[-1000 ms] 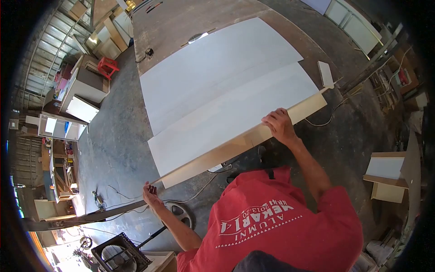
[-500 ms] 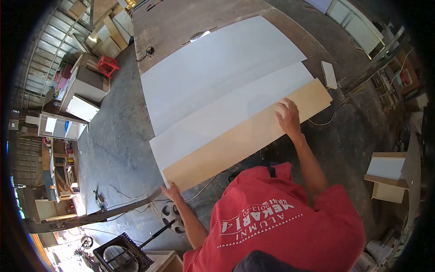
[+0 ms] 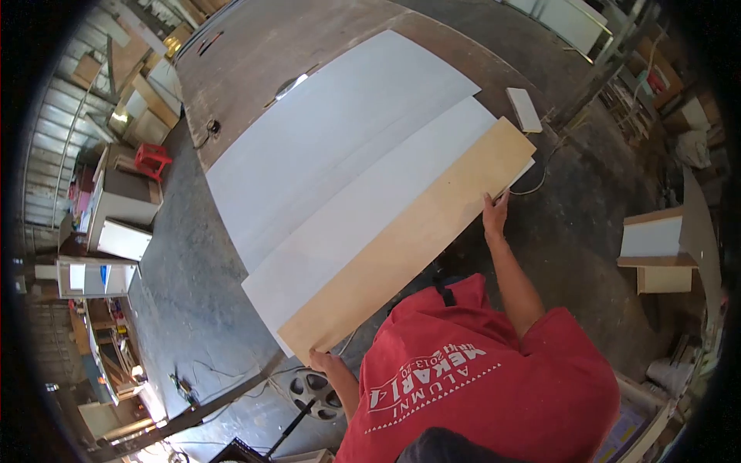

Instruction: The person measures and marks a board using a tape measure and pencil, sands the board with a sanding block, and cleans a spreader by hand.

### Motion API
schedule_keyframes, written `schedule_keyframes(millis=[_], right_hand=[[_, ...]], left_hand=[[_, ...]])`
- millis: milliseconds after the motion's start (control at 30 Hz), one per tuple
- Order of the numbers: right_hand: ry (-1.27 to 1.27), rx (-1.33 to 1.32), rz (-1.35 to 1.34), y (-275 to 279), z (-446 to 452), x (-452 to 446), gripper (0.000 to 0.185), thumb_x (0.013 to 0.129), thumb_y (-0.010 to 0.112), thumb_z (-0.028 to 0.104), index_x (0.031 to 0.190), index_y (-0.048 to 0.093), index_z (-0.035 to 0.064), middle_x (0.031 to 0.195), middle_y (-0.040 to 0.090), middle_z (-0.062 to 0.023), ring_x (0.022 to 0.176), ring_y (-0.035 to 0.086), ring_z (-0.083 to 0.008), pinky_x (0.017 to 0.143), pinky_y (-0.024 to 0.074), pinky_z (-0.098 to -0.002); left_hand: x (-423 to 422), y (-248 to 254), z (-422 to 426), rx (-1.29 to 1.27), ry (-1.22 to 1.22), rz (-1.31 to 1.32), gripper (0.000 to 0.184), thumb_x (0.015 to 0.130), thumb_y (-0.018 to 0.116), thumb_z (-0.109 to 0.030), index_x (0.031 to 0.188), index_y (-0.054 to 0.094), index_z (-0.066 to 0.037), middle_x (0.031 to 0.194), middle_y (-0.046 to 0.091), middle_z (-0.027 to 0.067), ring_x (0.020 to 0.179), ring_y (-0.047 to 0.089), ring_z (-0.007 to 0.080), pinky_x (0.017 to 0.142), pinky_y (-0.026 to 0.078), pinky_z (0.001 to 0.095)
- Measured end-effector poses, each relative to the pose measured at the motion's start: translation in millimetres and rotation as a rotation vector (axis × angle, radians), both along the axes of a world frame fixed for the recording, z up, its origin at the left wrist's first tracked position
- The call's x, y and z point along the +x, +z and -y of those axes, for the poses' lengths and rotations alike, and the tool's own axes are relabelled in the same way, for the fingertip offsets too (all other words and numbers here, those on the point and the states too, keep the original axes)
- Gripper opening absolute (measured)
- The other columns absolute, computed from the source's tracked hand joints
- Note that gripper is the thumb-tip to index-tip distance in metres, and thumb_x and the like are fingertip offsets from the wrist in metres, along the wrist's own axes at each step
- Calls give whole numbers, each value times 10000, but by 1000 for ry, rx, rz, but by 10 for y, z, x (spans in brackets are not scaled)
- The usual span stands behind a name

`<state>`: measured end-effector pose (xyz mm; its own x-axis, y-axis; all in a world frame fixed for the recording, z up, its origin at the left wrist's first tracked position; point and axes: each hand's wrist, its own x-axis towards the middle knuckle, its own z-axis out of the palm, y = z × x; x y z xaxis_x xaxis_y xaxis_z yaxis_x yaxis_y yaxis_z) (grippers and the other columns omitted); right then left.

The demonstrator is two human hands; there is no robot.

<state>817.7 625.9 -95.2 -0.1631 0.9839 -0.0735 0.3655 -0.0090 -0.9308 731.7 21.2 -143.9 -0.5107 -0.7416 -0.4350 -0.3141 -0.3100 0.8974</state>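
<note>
A long tan wooden board lies along the near side of the work surface, on top of white sheets. My left hand is closed on its near edge at the left end, fingers partly hidden by the board. Farther right, my right hand grips the same near edge, thumb and fingers around it. Beneath the board a white sheet shows, and beyond that lies a larger white sheet.
A small white panel sits past the board's right end. Behind the sheets is a round saw blade. A red stool stands at the left. Cables cross the floor near a spoked wheel. Board pieces are at the right.
My right hand has moved from the board's top face to its near edge. My left hand has shifted along the left end to the near edge. The view has turned.
</note>
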Motion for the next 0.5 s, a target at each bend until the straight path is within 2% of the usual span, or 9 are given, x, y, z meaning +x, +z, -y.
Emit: schedule_keyframes(millis=[67,133,200,233,267,333,467,500], right_hand=[[17,-25,19,38,19,17,832,944,618,245,1532,94,-23,1460,377,-314,1287,488,-390,1020,429,-419],[20,-40,-46,-61,-40,52,834,943,618,249,1535,94,-18,1447,396,-312,1266,514,-366,1003,440,-403],[11,21,33,-68,-15,8,841,941,620,264,1535,96,-18,1438,410,-306,1236,538,-354,980,452,-400],[26,-72,-16,67,16,19,845,942,615,280,1532,93,-26,1427,423,-302,1223,542,-363,969,460,-407],[20,-72,-17,88,14,3,845,942,615,280,1532,93,-26,1427,423,-302,1223,542,-363,969,460,-407],[-1,-43,-28,76,23,-10,824,937,630,224,1524,119,-48,1447,414,-270,1276,496,-298,1024,413,-367],[-3,-81,-66,-48,-34,-4,803,934,631,183,1518,136,-57,1442,426,-262,1275,498,-291,1016,418,-352],[13,-29,-54,-103,-58,-23,790,931,634,170,1515,152,-56,1393,479,-242,1214,534,-271,980,436,-339]], left_hand=[[6,-320,259,-141,-260,-38,243,901,544,-189,960,697,-11,863,681,116,713,650,233,592,518,378],[-75,-641,493,-511,-433,-33,163,893,577,-148,867,704,-49,746,666,89,668,625,199,567,480,352],[-161,-202,239,-182,-210,-87,101,888,611,-113,851,673,-43,783,668,94,673,622,199,583,491,340],[-166,250,-72,-111,-211,-31,198,959,548,-109,1054,565,64,1023,646,167,861,653,254,709,556,350],[-147,261,-130,-111,-217,-31,198,959,548,-109,1054,565,64,1023,646,167,861,653,254,709,556,350],[-145,246,-130,-218,-231,22,205,968,536,-121,1031,582,69,986,654,162,836,645,237,687,540,341],[-127,111,-50,-300,-270,43,237,979,522,-147,1020,596,75,960,660,156,805,634,220,674,521,337],[-132,80,-44,-274,-259,15,256,981,520,-161,1025,598,79,963,661,159,804,630,225,673,514,346]])
